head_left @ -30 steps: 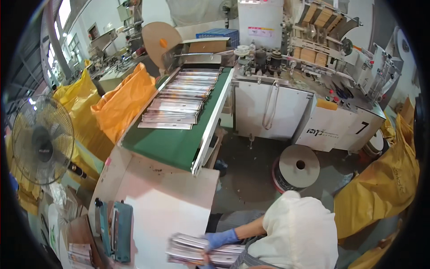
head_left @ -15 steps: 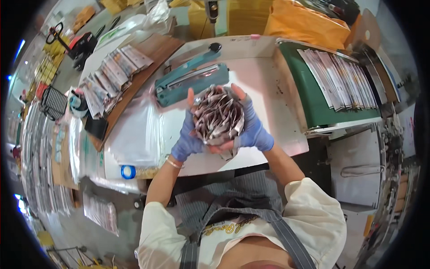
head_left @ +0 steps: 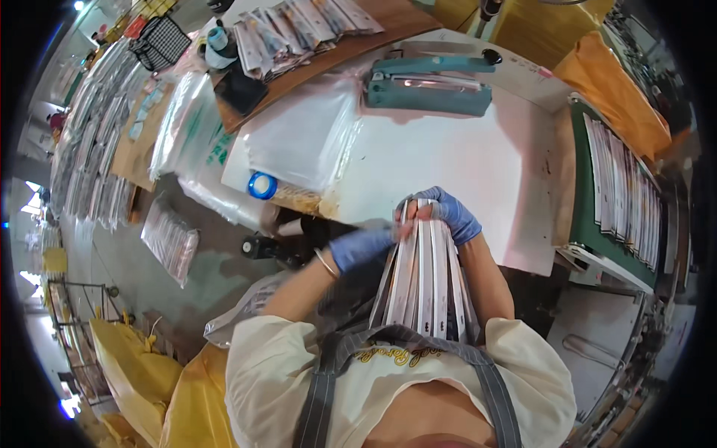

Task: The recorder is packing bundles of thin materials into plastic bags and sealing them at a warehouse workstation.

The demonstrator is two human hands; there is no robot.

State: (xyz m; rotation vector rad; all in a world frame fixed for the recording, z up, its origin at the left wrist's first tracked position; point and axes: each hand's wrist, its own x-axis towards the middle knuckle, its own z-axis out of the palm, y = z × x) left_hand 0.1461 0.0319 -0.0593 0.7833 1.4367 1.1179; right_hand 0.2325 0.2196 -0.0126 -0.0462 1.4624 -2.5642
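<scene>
A bundle of long narrow printed packets [head_left: 423, 276] leans lengthwise against my striped apron, below the bench's front edge. My right hand [head_left: 452, 216], in a blue fingerless glove, is closed around the bundle's top end. My left hand [head_left: 373, 240], gloved the same way, touches that end from the left; its fingers are smeared by motion, so their grip is unclear. Beyond my hands are the white bench top [head_left: 441, 157], a teal sealer [head_left: 429, 95], a pile of clear plastic bags [head_left: 295, 138] and a blue tape roll [head_left: 262, 184].
A green conveyor [head_left: 584, 209] with packets stands at the right, an orange sack [head_left: 605, 89] behind it. A brown board [head_left: 366, 41] carrying packets and a black phone [head_left: 240, 91] is at the back left. Wrapped bundles [head_left: 170, 235] lie at the left, yellow sacks [head_left: 134, 373] below.
Half a second ago both palms held the bundle end-on over the bench; it has moved back toward my body and lies lengthwise against the apron. The view has also turned.
</scene>
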